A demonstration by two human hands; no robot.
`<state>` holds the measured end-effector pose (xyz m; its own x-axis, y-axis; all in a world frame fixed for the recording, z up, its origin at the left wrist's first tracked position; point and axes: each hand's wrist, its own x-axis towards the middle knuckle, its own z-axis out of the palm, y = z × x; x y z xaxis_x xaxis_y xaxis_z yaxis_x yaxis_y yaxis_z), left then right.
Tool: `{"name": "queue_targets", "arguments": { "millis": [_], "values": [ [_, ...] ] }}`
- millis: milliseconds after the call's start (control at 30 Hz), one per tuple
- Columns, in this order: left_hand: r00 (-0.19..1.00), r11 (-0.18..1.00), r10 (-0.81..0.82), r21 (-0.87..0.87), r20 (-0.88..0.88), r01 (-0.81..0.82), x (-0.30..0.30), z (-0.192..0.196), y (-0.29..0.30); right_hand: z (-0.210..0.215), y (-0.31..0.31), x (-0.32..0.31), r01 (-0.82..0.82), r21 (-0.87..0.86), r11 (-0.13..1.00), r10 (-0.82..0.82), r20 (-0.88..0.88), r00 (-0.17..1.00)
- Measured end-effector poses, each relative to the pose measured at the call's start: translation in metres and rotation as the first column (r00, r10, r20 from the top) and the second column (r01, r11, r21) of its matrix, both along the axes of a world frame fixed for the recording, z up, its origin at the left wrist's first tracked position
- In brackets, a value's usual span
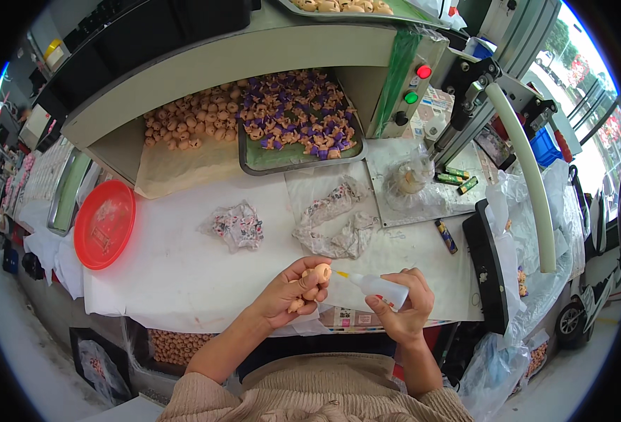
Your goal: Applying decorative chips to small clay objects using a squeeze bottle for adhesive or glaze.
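Note:
Several small peach-coloured doll heads (322, 273) are clutched in my left hand (282, 297), above the near edge of the white-covered table (184, 281). One head sticks out past the thumb and fingertips, with a dark spot or hole on it. My right hand (410, 309) is closed around a white squeeze bottle (382, 288) with a thin yellow nozzle (343, 274). The bottle tilts left, and its nozzle tip is close to the protruding head; I cannot tell whether they touch. Ahead lie two crumpled patterned cloths (236, 226), (331, 218).
Under the shelf (233, 63), doll heads (198, 116) lie on brown paper beside a tray (303, 169) of purple-clad doll bodies (300, 112). A red dish (104, 225) stands left. On the right are a press with a pale lever (525, 172), small cylinders (446, 236) and a black tray (486, 267).

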<state>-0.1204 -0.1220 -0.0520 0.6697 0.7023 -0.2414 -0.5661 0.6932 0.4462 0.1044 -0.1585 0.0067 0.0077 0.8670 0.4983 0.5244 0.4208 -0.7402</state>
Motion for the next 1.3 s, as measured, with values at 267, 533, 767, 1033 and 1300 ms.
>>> {"name": "queue_targets", "arguments": {
  "millis": [267,533,767,1033,1300],
  "values": [
    [0.998,0.999,0.028,-0.048,0.053,-0.025,-0.006,0.014,-0.003,-0.025,0.027,0.006,0.125,-0.226,0.966,-0.163,-0.160,0.974],
    [0.991,0.997,0.061,0.042,0.121,-0.067,-0.043,0.020,-0.016,-0.015,0.058,-0.004,0.095,-0.482,0.871,-0.121,-0.022,0.992],
    [0.993,0.992,0.114,0.043,0.034,-0.115,-0.074,0.032,-0.023,0.015,0.132,-0.041,0.014,0.117,0.993,-0.050,0.308,0.950],
    [0.983,0.987,0.139,0.064,0.119,-0.147,-0.081,0.054,-0.040,0.006,0.261,-0.076,0.239,0.075,0.968,-0.244,0.506,0.827],
    [0.978,0.983,0.169,0.057,0.121,-0.177,-0.090,0.049,-0.035,0.028,0.221,-0.101,-0.008,0.138,0.990,-0.022,0.215,0.976]
  ]
}}
